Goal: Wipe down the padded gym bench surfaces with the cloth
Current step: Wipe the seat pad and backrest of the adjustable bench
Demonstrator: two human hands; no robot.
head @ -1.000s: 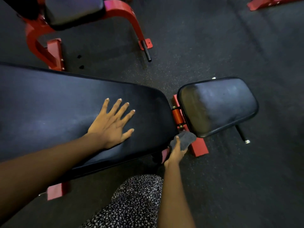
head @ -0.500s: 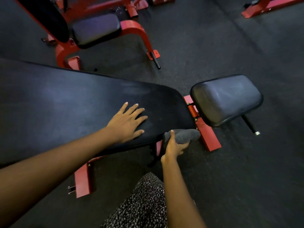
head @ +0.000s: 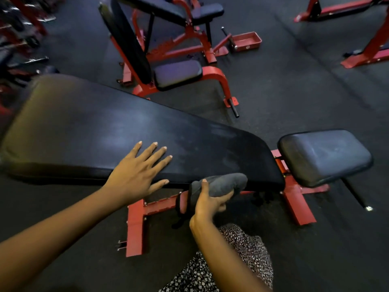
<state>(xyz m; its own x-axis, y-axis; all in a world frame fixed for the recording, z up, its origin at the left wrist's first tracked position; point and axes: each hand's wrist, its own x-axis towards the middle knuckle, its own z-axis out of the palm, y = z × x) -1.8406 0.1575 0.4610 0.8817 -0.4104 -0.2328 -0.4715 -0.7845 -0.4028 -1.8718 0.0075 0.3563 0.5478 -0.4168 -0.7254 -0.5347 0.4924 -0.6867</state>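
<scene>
Left hand flat, fingers apart, braces the padded surface; I'd press the cloth, clamped in right hand fingers, firmly along the near edge, overlapping strokes.

Open run of long pad leftward, left hand flat on it, red frame beneath

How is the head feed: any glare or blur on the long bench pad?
Head view: dim, pale sheen on the long black padded bench, no harsh glare. Head view: the frame's left edge is smeared and the wide lens bows the bench; the grey cloth in the right hand reads clearly.
</scene>
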